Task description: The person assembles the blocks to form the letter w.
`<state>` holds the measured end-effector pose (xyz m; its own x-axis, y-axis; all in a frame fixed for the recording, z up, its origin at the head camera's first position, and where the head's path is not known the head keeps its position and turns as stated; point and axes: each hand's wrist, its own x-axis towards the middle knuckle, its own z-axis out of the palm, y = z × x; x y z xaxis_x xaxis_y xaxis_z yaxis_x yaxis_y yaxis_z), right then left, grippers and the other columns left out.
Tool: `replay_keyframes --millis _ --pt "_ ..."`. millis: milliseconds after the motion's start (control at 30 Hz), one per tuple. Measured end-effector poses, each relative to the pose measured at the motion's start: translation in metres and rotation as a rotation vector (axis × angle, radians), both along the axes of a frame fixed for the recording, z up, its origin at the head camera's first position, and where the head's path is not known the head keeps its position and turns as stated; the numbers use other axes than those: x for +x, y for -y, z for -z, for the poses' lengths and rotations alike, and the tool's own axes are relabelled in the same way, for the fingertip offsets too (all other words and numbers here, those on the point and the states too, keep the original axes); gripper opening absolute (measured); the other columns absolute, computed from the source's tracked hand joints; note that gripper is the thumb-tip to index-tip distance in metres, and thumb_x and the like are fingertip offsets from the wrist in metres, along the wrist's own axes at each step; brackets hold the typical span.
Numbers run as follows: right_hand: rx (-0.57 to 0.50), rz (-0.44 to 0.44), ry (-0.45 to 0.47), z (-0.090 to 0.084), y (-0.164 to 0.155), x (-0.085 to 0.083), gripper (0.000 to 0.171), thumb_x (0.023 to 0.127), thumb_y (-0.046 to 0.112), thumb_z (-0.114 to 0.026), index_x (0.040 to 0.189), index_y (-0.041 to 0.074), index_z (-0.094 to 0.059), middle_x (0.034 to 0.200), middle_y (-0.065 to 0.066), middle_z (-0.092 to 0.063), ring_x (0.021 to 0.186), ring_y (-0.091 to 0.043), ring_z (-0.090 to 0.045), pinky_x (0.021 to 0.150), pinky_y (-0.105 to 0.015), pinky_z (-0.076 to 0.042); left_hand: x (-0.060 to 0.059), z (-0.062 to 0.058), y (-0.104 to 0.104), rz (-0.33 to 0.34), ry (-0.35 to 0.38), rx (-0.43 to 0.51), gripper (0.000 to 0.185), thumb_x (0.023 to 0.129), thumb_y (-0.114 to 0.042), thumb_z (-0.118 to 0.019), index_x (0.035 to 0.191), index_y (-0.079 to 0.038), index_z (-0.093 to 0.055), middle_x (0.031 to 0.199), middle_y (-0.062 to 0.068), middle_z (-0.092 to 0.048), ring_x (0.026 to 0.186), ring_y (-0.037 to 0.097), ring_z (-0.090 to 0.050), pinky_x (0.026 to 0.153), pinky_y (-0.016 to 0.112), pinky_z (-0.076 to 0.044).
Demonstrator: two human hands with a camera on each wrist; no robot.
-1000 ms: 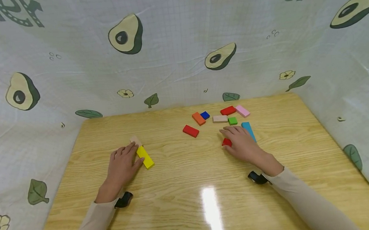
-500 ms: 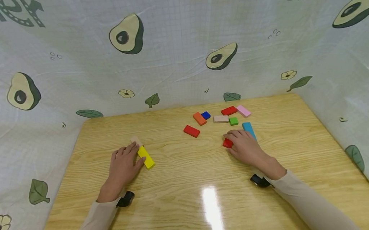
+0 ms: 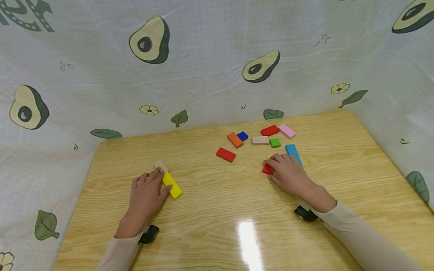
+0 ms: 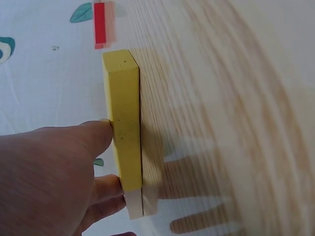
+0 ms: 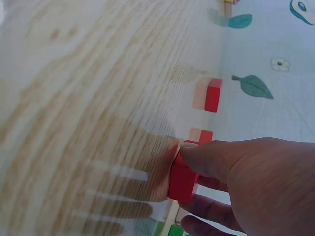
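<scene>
The right hand (image 3: 289, 173) draws slightly nearer, its fingers curling in around the small red block (image 3: 267, 169), which shifts a touch toward the near edge.

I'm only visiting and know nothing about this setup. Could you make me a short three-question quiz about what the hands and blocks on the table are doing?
1. True or false: the left hand touches the yellow block.
2. Which block does the right hand grip? A) the green block B) the small red block C) the pink block
3. Fill in: at the far end of the yellow block lies a ____ block, end to end with it.

Key
1. True: the fingers press its side.
2. B: thumb and fingers pinch it on the wooden table.
3. Beige: the beige block.
</scene>
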<state>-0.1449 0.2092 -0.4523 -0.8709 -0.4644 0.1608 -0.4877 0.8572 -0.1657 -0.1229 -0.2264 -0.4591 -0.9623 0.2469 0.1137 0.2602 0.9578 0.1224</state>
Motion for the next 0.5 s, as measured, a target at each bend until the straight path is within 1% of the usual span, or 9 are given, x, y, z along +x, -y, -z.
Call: replay_keyframes --millis 167,367,500 --pt "-0.008 0.001 -0.006 0.0004 0.0008 -0.0003 0.041 0.082 0.025 -0.073 0.116 0.005 -0.063 0.105 -0.010 -0.058 0.098 -0.031 -0.052 0.090 -0.047 -0.037 0.0004 0.0010 -0.0002 -0.006 0.014 -0.009 0.058 0.089 -0.042 -0.058 0.134 -0.005 -0.051 0.141 0.012 -0.041 0.120 0.036 -0.038 0.098 0.054 -0.024" --pt "-0.004 0.007 -0.015 0.0012 0.0018 -0.0011 0.039 0.081 0.023 -0.073 0.114 0.005 -0.064 0.100 -0.009 -0.058 0.095 -0.031 -0.052 0.081 -0.045 -0.041 0.0010 -0.0005 -0.0006 -0.003 0.000 -0.001 0.058 0.089 -0.041 -0.059 0.134 -0.005 -0.050 0.140 0.014 -0.042 0.119 0.037 -0.039 0.098 0.054 -0.024" --pt "-0.012 0.008 -0.018 0.0006 0.0026 -0.0020 0.038 0.079 0.020 -0.074 0.112 0.005 -0.064 0.098 -0.009 -0.059 0.093 -0.030 -0.052 0.079 -0.043 -0.042 0.0007 -0.0010 -0.0011 -0.001 0.004 0.003 0.058 0.090 -0.041 -0.058 0.135 -0.005 -0.049 0.141 0.014 -0.041 0.120 0.038 -0.039 0.098 0.054 -0.024"
